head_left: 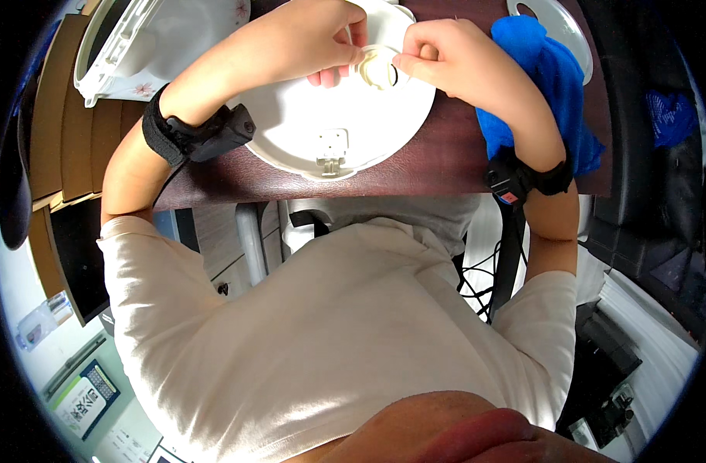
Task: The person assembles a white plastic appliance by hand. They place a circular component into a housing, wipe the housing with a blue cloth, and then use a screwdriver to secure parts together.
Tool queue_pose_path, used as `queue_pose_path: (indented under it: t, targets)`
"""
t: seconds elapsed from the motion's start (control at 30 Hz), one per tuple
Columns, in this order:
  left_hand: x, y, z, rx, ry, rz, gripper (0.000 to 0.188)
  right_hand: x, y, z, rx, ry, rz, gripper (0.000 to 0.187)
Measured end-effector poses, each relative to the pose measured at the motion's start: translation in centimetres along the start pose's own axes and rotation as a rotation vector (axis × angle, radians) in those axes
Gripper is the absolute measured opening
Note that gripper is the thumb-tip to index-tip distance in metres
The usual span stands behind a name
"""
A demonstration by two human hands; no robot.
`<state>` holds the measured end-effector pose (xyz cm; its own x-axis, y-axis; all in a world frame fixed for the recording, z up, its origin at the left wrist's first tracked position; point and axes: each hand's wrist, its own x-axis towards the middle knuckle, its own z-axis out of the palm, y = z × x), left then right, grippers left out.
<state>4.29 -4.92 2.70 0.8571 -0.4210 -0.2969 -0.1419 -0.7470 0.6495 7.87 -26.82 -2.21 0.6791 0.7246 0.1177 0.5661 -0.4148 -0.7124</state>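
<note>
A large round white plastic lid (291, 116) lies on the table in front of me, with a small metal-and-plastic latch piece (332, 154) near its close edge. Over the lid's far part is a small round cream-coloured ring (377, 68), with a dark curved gap on its right side. My left hand (330, 42) pinches the ring's left edge between closed fingers, its other fingers curled beneath. At the right edge, my right hand (438, 54) grips it between thumb and bent forefinger. Whether the ring is attached to the lid, I cannot tell.
To the left stands a white container (164, 46) with a flower pattern, next to stacked brown cardboard (67, 147). A blue cloth (523, 77) lies right of my right forearm, partly over a white plastic piece with a hole (565, 35). The dark red tabletop (237, 179) ends close to my body.
</note>
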Motion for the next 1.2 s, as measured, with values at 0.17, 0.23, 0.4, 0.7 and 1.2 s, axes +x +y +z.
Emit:
queue_pose_path:
  t: [0.17, 0.23, 0.4, 0.7, 1.2]
  targets:
    - [0.6, 0.4, 0.4, 0.047, 0.018, -0.021, 0.012, 0.1, 0.5, -0.5, -0.191, 0.123, 0.007, 0.033]
    - [0.9, 0.5, 0.5, 0.096, 0.013, -0.050, 0.013, 0.3, 0.8, -0.9, -0.295, 0.187, 0.068, 0.037]
    - [0.9, 1.1, 0.6, 0.233, 0.099, 0.014, 0.023, 0.5, 1.6, -1.0, -0.352, 0.121, 0.158, 0.045]
    - [0.3, 1.7, 1.2, 0.415, 0.102, 0.368, 0.051, 0.7, 2.7, -0.2, -0.351, 0.117, 0.061, 0.032]
    - [0.6, 1.6, 1.8, 0.527, 0.069, 0.374, 0.049, -0.3, 1.2, -0.6, -0.416, 0.057, -0.039, 0.033]
